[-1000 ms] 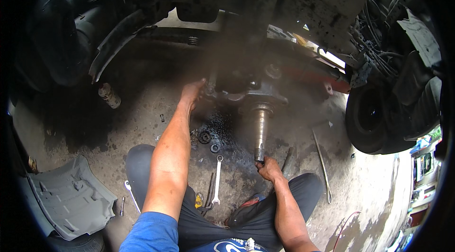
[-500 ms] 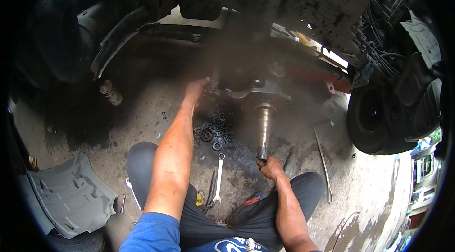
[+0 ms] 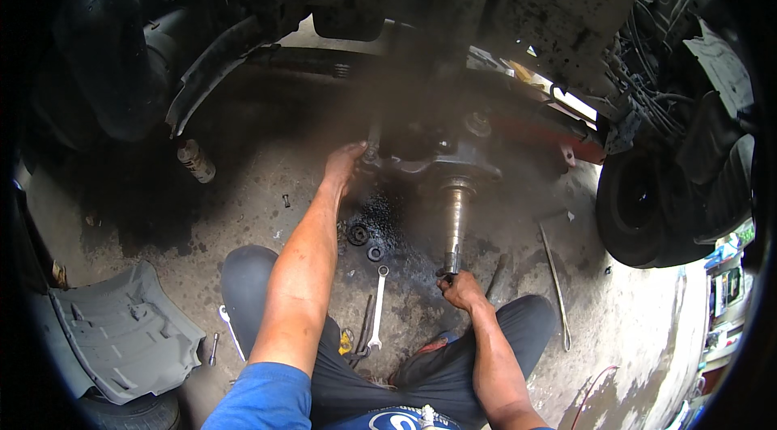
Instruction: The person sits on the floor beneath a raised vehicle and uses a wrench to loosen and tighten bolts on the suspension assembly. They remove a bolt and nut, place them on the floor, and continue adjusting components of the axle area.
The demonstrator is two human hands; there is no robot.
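Observation:
A metal steering knuckle (image 3: 421,161) hangs under the vehicle, its long shiny spindle (image 3: 455,216) pointing down toward me. My left hand (image 3: 346,165) is closed at the knuckle's left end; some of its fingers are hidden behind the metal. At the spindle's dark tip, my right hand (image 3: 463,291) has its fingers wrapped round the end. Below the knuckle, two dark rings, a larger one (image 3: 358,233) and a smaller one (image 3: 375,254), lie on wet concrete. A combination wrench (image 3: 379,309) lies on the ground between my legs. Dark blur veils the upper part of the knuckle.
A spray can (image 3: 196,161) stands at left, near a small bolt (image 3: 286,201). Beside my left knee lie another wrench (image 3: 231,333) and a socket (image 3: 214,349). A grey plastic panel (image 3: 125,329) rests lower left. On the right are a long rod (image 3: 555,284) and a tyre (image 3: 635,207).
The whole view has shifted slightly to the right and down. Both hands keep their places on the knuckle and the spindle tip.

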